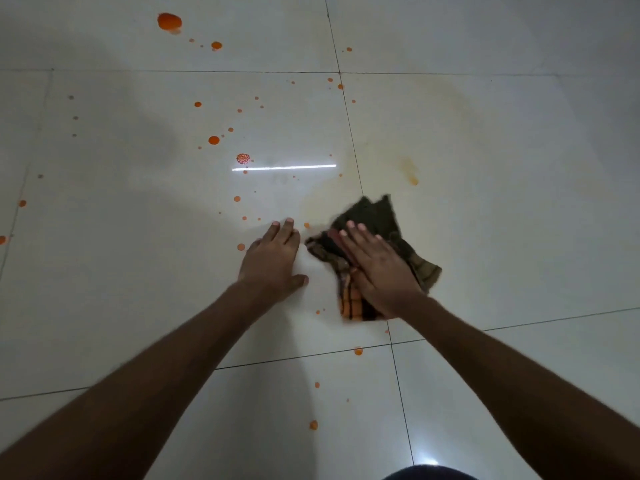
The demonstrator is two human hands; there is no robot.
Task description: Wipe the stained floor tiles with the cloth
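Observation:
A dark checked cloth [374,216] with orange and brown stripes lies crumpled on the white floor tiles [138,271], a little right of centre. My right hand [377,268] presses flat on the cloth with straight fingers. Just left of the cloth, my left hand [273,258] rests flat on the bare tile. Orange stains dot the tiles: a large blot [169,21] at the far top left, a round drop [213,140], a ringed spot [243,158], and several small drops around both hands. A pale orange smear [410,171] spreads on the tile beyond the cloth.
Dark grout lines [349,133] divide the floor into big tiles. A bright strip of reflected light [284,167] lies ahead of my hands. More orange drops [358,350] sit near my forearms. A dark rounded shape [429,474] shows at the bottom edge.

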